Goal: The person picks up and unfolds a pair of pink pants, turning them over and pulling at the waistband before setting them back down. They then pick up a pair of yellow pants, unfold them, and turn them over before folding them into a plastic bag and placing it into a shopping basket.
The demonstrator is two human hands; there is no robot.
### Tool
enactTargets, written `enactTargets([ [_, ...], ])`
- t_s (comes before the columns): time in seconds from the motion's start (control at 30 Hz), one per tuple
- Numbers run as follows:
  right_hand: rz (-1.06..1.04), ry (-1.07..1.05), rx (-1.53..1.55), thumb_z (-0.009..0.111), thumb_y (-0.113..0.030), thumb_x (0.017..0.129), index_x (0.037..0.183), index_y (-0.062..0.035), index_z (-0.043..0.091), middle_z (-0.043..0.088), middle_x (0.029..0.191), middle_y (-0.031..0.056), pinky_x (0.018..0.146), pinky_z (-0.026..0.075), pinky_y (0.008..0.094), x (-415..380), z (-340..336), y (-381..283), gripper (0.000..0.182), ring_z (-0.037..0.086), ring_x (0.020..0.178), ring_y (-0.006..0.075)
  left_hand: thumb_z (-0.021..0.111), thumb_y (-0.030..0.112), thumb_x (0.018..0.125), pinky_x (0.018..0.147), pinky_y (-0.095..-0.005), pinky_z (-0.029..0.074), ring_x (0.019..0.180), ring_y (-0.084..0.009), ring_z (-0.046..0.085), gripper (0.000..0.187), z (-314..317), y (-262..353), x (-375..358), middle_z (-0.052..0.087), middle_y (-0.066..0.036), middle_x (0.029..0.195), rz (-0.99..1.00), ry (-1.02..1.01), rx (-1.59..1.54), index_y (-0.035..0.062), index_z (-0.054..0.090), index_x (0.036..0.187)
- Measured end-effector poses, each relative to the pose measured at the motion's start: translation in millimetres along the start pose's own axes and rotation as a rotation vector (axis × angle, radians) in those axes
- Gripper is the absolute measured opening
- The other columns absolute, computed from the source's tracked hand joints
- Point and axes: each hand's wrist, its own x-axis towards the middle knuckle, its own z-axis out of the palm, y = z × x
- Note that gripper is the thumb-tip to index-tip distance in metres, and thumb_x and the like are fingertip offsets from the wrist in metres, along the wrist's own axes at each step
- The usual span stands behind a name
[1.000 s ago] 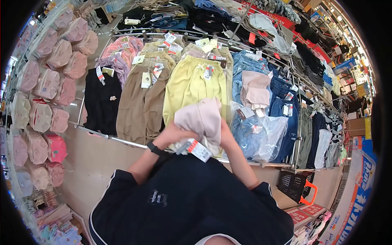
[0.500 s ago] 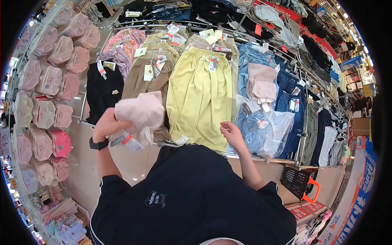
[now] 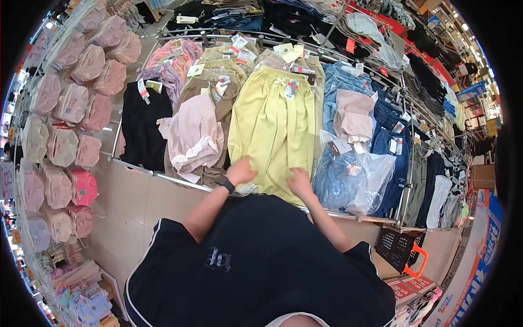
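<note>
Pale yellow pants point(image 3: 272, 120) with a gathered waist and a bow lie flat on the display rack in front of me, a price tag near the waistband. On their lower left part is my left hand point(image 3: 240, 172), a dark watch on its wrist, its fingers bent onto the fabric. My right hand point(image 3: 300, 184) has its fingers closed at the lower right edge of the same pants. Just left of them, a folded pale pink garment point(image 3: 195, 136) with a whitish ruffled edge rests on brown pants point(image 3: 224, 103).
Black pants point(image 3: 143, 125) lie at the rack's left end. To the right are blue jeans, a folded pink garment point(image 3: 353, 114) and a clear plastic bag point(image 3: 370, 185). The metal rail point(image 3: 163, 175) runs along the front. Hanging pink packs point(image 3: 73, 103) line the left; a black basket point(image 3: 396, 245) stands lower right.
My left hand has put down the pink garment on the brown pants and moved right onto the yellow pants. My right hand has moved slightly down and left, onto their edge.
</note>
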Motion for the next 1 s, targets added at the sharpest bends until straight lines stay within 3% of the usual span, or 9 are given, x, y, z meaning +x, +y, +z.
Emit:
enactTargets([
  [0.13, 0.035, -0.104, 0.01, 0.065, -0.03, 0.085, 0.129, 0.0002, 0.054, 0.039, 0.138, 0.0359, 0.109, 0.034, 0.045, -22.5, 0.1, 8.5, 0.054, 0.039, 0.131, 0.0464, 0.071, 0.031, 0.077, 0.09, -0.0503, 0.048, 0.11, -0.0503, 0.052, 0.087, 39.9, 3.5, -16.9, 0.037, -0.035, 0.131, 0.005, -0.017, 0.234, 0.0005, 0.026, 0.144],
  [0.23, 0.099, -0.078, 0.12, 0.065, -0.029, 0.085, 0.135, 0.0026, 0.046, 0.037, 0.141, 0.035, 0.111, 0.031, 0.0437, -31.7, -9.1, 5.2, 0.062, 0.035, 0.134, 0.0458, 0.071, 0.027, 0.076, 0.092, -0.0519, 0.046, 0.115, -0.0515, 0.047, 0.087, 44.1, -18.5, -16.2, 0.028, -0.034, 0.137, 0.054, 0.356, 0.109, -0.0017, 0.025, 0.144],
  [0.4, 0.061, 0.058, 0.151, 0.066, -0.023, 0.083, 0.136, 0.0083, 0.038, 0.038, 0.138, 0.0346, 0.107, 0.037, 0.044, -31.3, 4.6, 24.5, 0.067, 0.039, 0.129, 0.0463, 0.072, 0.021, 0.075, 0.091, -0.0506, 0.048, 0.106, -0.0523, 0.053, 0.087, 13.8, -32.2, -6.7, 0.036, -0.035, 0.131, -0.104, 0.52, -0.031, -0.0064, 0.023, 0.141],
  [0.5, 0.087, 0.107, 0.131, 0.067, -0.024, 0.081, 0.131, 0.0077, 0.041, 0.045, 0.131, 0.0333, 0.098, 0.044, 0.046, -26.0, 3.0, 22.8, 0.064, 0.048, 0.119, 0.0458, 0.071, 0.021, 0.076, 0.082, -0.0513, 0.052, 0.095, -0.0493, 0.06, 0.079, -6.8, -34.4, 0.3, 0.051, -0.034, 0.117, -0.251, 0.43, -0.079, -0.0065, 0.028, 0.136],
  [0.53, 0.106, 0.121, 0.116, 0.067, -0.025, 0.081, 0.128, 0.0074, 0.043, 0.048, 0.127, 0.0327, 0.094, 0.046, 0.0466, -22.4, 3.3, 20.6, 0.063, 0.052, 0.116, 0.045, 0.069, 0.024, 0.076, 0.076, -0.0514, 0.054, 0.086, -0.0448, 0.065, 0.061, 2.3, -58.0, 13.4, 0.064, -0.029, 0.097, -0.227, 0.398, -0.048, -0.0041, 0.043, 0.124],
  [0.63, 0.267, -0.093, -0.016, 0.068, -0.028, 0.079, 0.119, 0.0054, 0.047, 0.059, 0.113, 0.0286, 0.084, 0.05, 0.0481, -13.2, -10.5, 3.4, 0.055, 0.06, 0.102, 0.043, 0.068, 0.027, 0.077, 0.076, -0.0504, 0.054, 0.085, -0.0421, 0.066, 0.046, -3.1, -69.5, 14.8, 0.067, -0.026, 0.088, -0.219, 0.098, 0.122, -0.0023, 0.055, 0.11],
  [0.73, 0.257, -0.11, -0.099, 0.066, -0.026, 0.078, 0.105, 0.0014, 0.054, 0.065, 0.097, 0.023, 0.079, 0.051, 0.0487, -17.2, -7.7, 0.9, 0.041, 0.064, 0.093, 0.0411, 0.068, 0.029, 0.077, 0.077, -0.0487, 0.054, 0.086, -0.0417, 0.066, 0.037, 0.7, -64.8, 6.4, 0.067, -0.025, 0.09, -0.259, 0.08, 0.121, -0.0013, 0.06, 0.097],
  [0.93, 0.142, -0.085, -0.073, 0.062, -0.016, 0.077, 0.085, -0.0007, 0.061, 0.064, 0.086, 0.0212, 0.074, 0.049, 0.0485, -15.0, 29.8, 39.0, 0.018, 0.062, 0.086, 0.0395, 0.07, 0.031, 0.075, 0.075, -0.049, 0.054, 0.084, -0.0414, 0.066, 0.043, 5.3, -59.7, -10.6, 0.067, -0.026, 0.092, -0.226, 0.567, 0.019, -0.0013, 0.059, 0.101],
  [1.0, 0.125, -0.064, 0.003, 0.061, -0.015, 0.078, 0.084, -0.0004, 0.061, 0.063, 0.084, 0.0211, 0.073, 0.049, 0.0473, -20.0, 26.8, 37.8, 0.016, 0.061, 0.083, 0.039, 0.069, 0.03, 0.077, 0.073, -0.049, 0.053, 0.082, -0.0405, 0.066, 0.037, 2.4, -73.1, -10.0, 0.067, -0.024, 0.088, -0.233, 0.571, 0.016, -0.0002, 0.059, 0.096],
])
